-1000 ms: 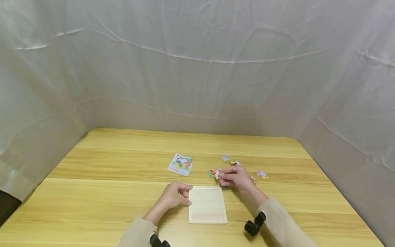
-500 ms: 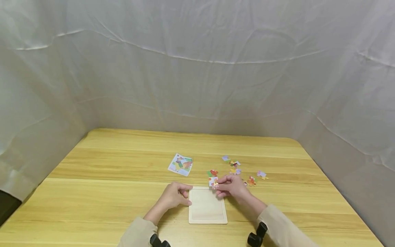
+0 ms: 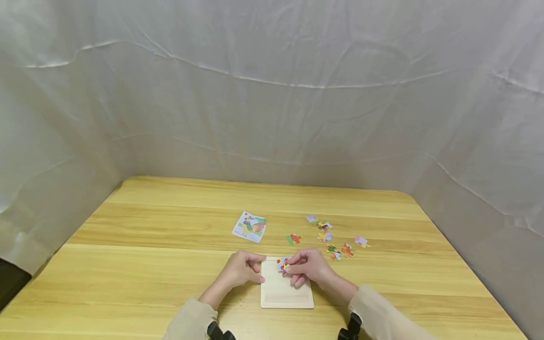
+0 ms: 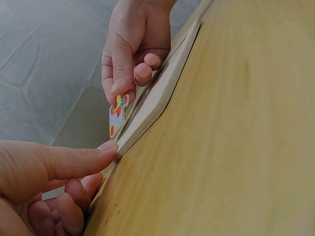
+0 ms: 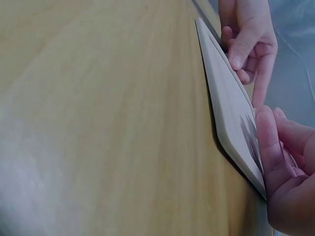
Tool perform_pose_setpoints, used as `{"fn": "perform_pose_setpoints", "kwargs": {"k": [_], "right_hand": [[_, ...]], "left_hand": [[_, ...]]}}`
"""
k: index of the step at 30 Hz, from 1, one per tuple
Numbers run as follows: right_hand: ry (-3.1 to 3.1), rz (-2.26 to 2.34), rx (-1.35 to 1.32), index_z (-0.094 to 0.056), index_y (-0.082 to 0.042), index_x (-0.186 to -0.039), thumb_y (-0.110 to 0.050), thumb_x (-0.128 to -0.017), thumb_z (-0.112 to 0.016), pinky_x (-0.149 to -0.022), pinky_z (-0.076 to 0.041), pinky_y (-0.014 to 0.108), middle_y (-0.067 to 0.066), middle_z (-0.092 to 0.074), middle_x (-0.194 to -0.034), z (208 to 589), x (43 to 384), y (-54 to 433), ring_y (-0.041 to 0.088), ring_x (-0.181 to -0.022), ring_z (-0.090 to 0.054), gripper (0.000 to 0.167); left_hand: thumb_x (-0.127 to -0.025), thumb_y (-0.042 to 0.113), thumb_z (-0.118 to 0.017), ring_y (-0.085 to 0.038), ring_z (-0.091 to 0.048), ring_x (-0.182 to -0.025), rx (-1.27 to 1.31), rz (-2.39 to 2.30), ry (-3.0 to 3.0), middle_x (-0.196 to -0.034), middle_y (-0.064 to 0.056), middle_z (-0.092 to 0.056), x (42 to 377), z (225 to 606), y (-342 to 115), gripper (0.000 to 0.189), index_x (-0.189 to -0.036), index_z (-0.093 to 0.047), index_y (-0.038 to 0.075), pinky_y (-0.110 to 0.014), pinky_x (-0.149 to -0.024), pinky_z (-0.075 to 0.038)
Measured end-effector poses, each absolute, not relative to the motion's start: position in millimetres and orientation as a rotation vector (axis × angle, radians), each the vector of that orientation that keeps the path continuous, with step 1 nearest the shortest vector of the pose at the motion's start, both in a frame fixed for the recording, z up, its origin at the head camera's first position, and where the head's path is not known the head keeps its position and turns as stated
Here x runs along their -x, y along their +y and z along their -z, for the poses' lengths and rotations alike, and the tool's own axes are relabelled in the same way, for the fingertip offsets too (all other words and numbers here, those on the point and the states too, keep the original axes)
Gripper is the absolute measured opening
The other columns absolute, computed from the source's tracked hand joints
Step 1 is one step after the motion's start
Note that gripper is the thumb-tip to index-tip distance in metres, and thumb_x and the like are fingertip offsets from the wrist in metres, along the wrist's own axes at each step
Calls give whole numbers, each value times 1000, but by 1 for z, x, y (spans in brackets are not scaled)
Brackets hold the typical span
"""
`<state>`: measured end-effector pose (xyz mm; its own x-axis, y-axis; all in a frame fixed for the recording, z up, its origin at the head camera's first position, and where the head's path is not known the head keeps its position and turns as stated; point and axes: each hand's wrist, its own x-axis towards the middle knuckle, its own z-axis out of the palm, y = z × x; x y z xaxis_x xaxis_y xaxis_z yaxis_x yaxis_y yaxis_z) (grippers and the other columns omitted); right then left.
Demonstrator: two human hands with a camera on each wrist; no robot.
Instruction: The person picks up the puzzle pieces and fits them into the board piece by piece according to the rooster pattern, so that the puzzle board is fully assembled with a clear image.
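Note:
A pale wooden puzzle tray (image 3: 287, 301) with a raised rim lies flat on the table. My left hand (image 3: 243, 270) holds its left side, index finger at the far corner and thumb lower along the edge. In the left wrist view the left thumb (image 4: 81, 161) lies against the rim with the other fingers curled. Between thumb and fingers my right hand (image 3: 309, 267) pinches a jigsaw piece (image 3: 281, 264), white with red and yellow print, over the tray's far part. That piece (image 4: 116, 118) stands tilted in the left wrist view. In the right wrist view the right fingers (image 5: 268, 130) hide it.
Several loose jigsaw pieces (image 3: 325, 236) lie scattered behind and right of the tray, a green and red one (image 3: 293, 239) closest to its far edge. A printed picture card (image 3: 250, 226) lies behind the left hand. Grey cloth (image 3: 272, 118) surrounds the wooden table (image 3: 148, 264).
My right hand has brought the jigsaw piece from the loose pieces toward me and left, over the tray. The left hand has stayed at the tray's edge.

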<state>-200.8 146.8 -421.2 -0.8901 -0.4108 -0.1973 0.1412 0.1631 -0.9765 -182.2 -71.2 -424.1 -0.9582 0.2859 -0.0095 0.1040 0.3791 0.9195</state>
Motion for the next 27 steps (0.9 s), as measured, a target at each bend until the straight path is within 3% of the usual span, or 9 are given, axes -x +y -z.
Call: {"fn": "perform_pose_setpoints", "kwargs": {"k": [15, 27], "right_hand": [[2148, 1633, 417, -60, 8, -84, 2, -73, -69, -43, -49, 31, 12, -61, -64, 427, 198, 134, 12, -43, -57, 16], [2210, 1604, 469, -58, 11, -89, 5, -71, -68, -43, -49, 33, 10, -59, -70, 420, 193, 135, 15, -45, -57, 21]], "left_hand": [[-60, -5, -77, -9, -38, -50, -354, -1610, 2488, -64, -2, -53, 184, 426, -71, 47, -105, -63, -5, -18, -43, -30], [-60, -5, -76, -9, -38, -51, -366, -1623, 2476, -65, -2, -53, 183, 426, -72, 48, -106, -62, -5, -17, -42, -30]]}}
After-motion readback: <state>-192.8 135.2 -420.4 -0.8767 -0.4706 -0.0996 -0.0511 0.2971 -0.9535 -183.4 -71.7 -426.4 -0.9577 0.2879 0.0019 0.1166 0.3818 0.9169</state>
